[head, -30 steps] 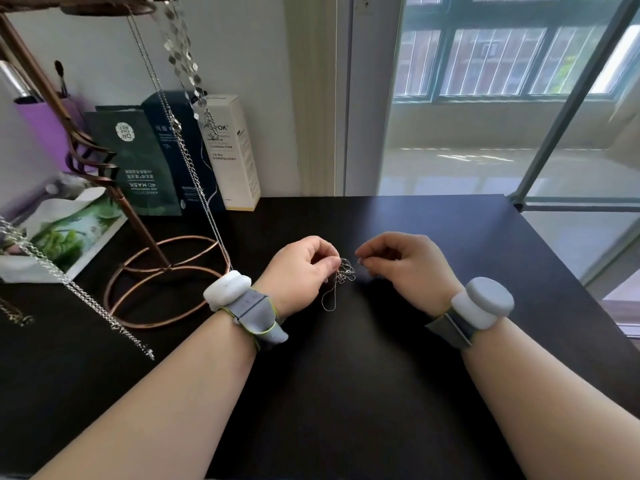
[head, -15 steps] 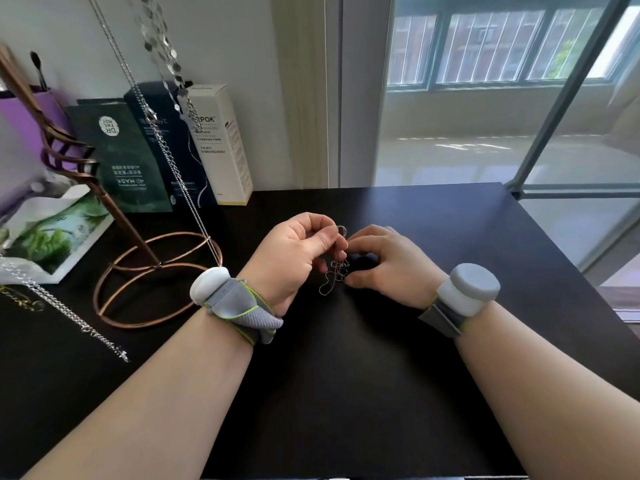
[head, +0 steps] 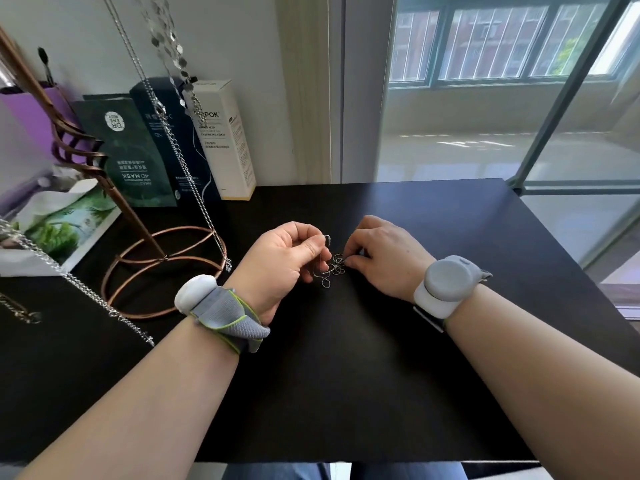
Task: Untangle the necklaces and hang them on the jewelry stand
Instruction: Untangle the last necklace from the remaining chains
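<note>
A thin silver tangled necklace (head: 330, 271) lies in small loops on the black table (head: 346, 375) between my hands. My left hand (head: 282, 263) pinches one end of it between thumb and fingers, lifted slightly. My right hand (head: 384, 256) pinches the tangle from the right with curled fingertips. The copper jewelry stand (head: 152, 261) rises at the left, its ring base on the table. A long silver chain (head: 187, 168) and a chain of silver discs (head: 169, 39) hang from it. A thicker chain (head: 79, 285) hangs at the far left.
Cosmetic boxes (head: 221, 140) and a green mask packet (head: 135, 150) stand against the back wall. A white pouch (head: 62, 226) lies at the left behind the stand. A purple holder (head: 27, 119) stands behind it. A window fills the right side.
The view has shifted a little. My hands came together over the tangle; my right hand now pinches the loops lower, and the tangle rests spread on the table.
</note>
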A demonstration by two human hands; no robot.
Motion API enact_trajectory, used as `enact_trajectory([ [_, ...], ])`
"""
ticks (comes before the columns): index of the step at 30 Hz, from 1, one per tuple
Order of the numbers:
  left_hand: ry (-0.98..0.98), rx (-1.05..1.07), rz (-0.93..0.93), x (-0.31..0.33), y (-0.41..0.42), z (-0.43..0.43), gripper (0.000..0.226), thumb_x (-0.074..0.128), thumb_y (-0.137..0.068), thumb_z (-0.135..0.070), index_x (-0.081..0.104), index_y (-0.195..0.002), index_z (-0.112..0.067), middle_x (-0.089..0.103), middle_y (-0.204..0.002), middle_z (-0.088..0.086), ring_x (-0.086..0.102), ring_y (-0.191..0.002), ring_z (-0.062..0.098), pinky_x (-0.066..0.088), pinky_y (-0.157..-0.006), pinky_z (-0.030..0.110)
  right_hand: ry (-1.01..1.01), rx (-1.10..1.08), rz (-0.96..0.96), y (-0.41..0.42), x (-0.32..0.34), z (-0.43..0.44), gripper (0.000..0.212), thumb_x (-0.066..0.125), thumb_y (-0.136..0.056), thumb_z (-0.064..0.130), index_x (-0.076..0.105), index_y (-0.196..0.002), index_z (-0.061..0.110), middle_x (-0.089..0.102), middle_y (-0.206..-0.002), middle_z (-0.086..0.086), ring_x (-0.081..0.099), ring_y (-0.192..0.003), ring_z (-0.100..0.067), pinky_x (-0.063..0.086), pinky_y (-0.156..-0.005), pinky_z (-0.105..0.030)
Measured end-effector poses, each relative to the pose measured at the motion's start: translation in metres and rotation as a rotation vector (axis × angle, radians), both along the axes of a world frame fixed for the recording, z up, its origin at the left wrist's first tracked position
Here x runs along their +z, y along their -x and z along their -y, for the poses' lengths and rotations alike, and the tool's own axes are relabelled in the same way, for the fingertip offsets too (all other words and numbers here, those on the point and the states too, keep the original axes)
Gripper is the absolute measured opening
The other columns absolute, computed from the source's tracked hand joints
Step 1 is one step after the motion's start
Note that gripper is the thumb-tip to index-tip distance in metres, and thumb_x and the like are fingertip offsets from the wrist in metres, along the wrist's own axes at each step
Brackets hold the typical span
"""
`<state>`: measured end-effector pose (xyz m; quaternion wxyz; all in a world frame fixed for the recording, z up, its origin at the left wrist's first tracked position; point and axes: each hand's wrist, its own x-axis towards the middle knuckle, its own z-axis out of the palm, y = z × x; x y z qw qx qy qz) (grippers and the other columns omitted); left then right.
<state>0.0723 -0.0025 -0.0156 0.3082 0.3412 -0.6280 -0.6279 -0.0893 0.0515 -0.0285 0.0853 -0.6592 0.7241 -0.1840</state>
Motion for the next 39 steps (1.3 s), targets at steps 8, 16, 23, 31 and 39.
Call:
enact_trajectory([
  [8,0.032,-0.048,0.049,0.0,-0.018,-0.009,0.01,0.053,-0.092,-0.012,0.058,-0.085,-0.015,0.066,-0.071,-0.002,0.062,-0.07,0.015,0.043,-0.058,0.022,0.021,0.012,0.079,0.008,0.011,-0.025,0.008,0.058,-0.089,0.021,0.061,-0.082,0.024,0.044,-0.083,0.014,0.046,-0.081,-0.009,0.029,-0.074,-0.016],
  [16,0.193,-0.236,0.204,0.003,-0.037,-0.031,0.005,0.061,-0.088,-0.011,0.062,-0.083,-0.012,0.07,-0.077,0.002,0.063,-0.074,0.013,0.048,-0.067,0.02,-0.025,0.046,0.107,0.019,0.019,-0.079,0.005,0.063,-0.086,0.024,0.064,-0.083,0.027,0.055,-0.089,0.01,0.052,-0.074,-0.002,0.035,-0.069,-0.014],
  [23,0.455,-0.301,0.429,0.007,-0.054,-0.038,0.006,0.075,-0.076,-0.021,0.07,-0.075,-0.022,0.069,-0.071,-0.006,0.059,-0.061,0.003,0.048,-0.064,0.017,-0.074,0.036,0.058,0.015,0.017,-0.097,0.007,0.066,-0.084,0.023,0.069,-0.082,0.029,0.059,-0.094,0.01,0.056,-0.077,-0.003,0.038,-0.071,-0.01],
  [31,0.87,-0.153,0.591,-0.012,-0.028,-0.023,0.019,0.062,-0.087,-0.02,0.07,-0.103,-0.024,0.062,-0.099,-0.005,0.052,-0.097,0.014,0.036,-0.086,0.021,-0.026,0.12,-0.115,-0.018,0.012,-0.072,0.024,0.056,-0.09,0.031,0.067,-0.112,0.028,0.05,-0.102,0.01,0.046,-0.106,-0.014,0.038,-0.091,-0.023],
  [39,1.055,-0.273,0.767,-0.021,-0.029,-0.012,0.046,0.041,-0.083,-0.042,0.062,-0.122,-0.028,0.054,-0.113,-0.006,0.044,-0.101,0.018,0.039,-0.091,0.039,-0.017,0.145,-0.2,-0.018,0.001,-0.091,0.033,0.049,-0.09,0.021,0.063,-0.119,0.025,0.051,-0.102,0.001,0.048,-0.097,-0.023,0.047,-0.084,-0.039],
])
